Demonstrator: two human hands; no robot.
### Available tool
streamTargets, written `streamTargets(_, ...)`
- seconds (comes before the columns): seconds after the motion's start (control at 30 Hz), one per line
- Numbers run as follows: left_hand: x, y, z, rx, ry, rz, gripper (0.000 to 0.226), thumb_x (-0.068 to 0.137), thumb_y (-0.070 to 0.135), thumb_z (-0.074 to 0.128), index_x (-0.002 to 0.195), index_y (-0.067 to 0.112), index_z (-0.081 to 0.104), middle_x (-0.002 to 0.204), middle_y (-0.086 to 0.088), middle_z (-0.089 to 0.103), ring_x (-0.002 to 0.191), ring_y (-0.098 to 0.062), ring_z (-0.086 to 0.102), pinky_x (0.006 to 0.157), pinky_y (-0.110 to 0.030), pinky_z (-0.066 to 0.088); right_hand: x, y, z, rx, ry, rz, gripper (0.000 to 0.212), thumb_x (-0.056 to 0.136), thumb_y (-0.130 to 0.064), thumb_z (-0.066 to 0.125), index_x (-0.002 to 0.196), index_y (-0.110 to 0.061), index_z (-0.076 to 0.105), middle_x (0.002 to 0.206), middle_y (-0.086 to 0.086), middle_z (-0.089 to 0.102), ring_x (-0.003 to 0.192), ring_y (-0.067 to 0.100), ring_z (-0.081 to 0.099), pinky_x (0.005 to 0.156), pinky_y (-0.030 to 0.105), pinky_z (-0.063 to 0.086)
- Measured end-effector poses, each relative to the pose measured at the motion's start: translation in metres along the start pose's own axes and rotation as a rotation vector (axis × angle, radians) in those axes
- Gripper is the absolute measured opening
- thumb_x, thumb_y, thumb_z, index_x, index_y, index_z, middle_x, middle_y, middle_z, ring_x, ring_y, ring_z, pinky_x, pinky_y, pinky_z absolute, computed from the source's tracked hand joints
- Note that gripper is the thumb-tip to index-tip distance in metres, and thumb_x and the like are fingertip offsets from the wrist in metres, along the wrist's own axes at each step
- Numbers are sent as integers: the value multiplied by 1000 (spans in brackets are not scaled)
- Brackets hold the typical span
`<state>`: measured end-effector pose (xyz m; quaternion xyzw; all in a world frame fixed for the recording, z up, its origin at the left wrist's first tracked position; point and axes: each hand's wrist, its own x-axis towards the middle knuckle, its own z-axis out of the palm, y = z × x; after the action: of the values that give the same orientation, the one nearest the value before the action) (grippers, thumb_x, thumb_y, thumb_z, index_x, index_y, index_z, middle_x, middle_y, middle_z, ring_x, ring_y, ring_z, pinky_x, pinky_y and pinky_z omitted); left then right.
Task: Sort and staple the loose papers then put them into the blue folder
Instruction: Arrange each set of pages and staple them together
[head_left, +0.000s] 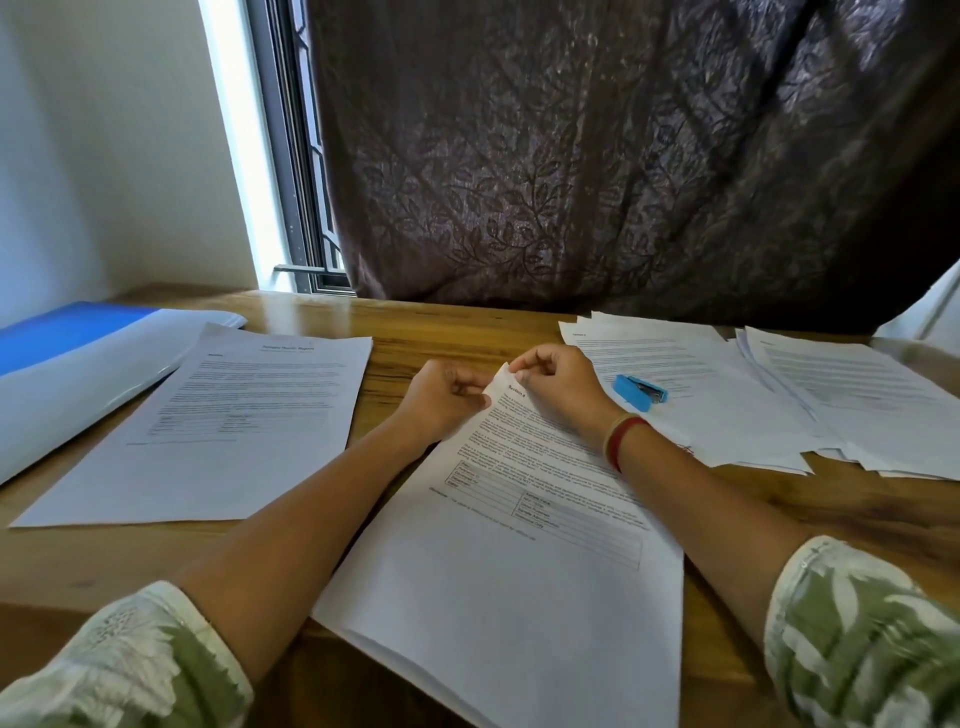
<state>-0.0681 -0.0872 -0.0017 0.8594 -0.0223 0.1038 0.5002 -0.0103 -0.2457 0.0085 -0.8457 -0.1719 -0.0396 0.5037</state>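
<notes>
The blue folder (78, 332) lies open at the far left, beside a printed sheet (218, 431). At centre, the left hand (441, 397) and right hand (553, 384) both pinch the top corner of a paper set (519, 545). I'd square that corner flush before stapling. The stapler (640, 391) rests just right, on loose papers (779, 405).

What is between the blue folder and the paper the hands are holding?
In the head view, one printed sheet lies flat on the table between the blue folder and the held paper, its far corner overlapping the folder.
</notes>
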Motion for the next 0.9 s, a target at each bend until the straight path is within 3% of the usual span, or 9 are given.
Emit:
streamTargets(0.1,2,-1,0,-16,5,-14,20,88,5,67,99,21,75,96,4,75,83,-6,71,80,-29,57,4,-1,-3,64,-4,18,11,89,-12,67,88,-23,69,84,-10,68,69,0,65,74,22,55)
streamTargets(0.4,2,0,-1,-58,-63,-44,25,88,1,66,108,15,72,100,-1,75,89,-13,72,79,-30,59,10,7,-4,73,-65,54,14,85,-8,71,81,-21,71,90,-2,69,83,9,67,79,25,56)
streamTargets(0.5,1,0,-4,-63,-109,-42,27,88,1,66,112,12,72,102,-2,75,87,-12,73,71,-25,59,9,8,-5,105,-46,54,15,82,-6,73,79,-20,72,89,0,71,82,12,69,81,30,58)
streamTargets(0.67,0,2,-5,-45,-123,-57,22,90,6,65,109,15,73,98,2,75,78,-4,73,59,-15,54,9,3,-3,97,0,40,20,81,-3,74,74,-22,71,86,-4,70,77,7,67,72,20,54)
streamTargets(0.8,2,-1,-2,-60,21,-29,18,92,12,64,93,27,75,89,10,75,76,-1,71,76,-23,58,10,2,0,152,3,42,20,79,-4,76,73,-22,73,83,-3,73,75,10,71,82,32,59)
streamTargets(0.9,5,-4,-1,-17,76,17,18,90,12,66,95,26,76,87,13,74,85,-3,70,87,-28,56,8,0,0,137,-19,23,19,81,-6,75,74,-23,72,80,-5,72,72,8,70,81,31,59)
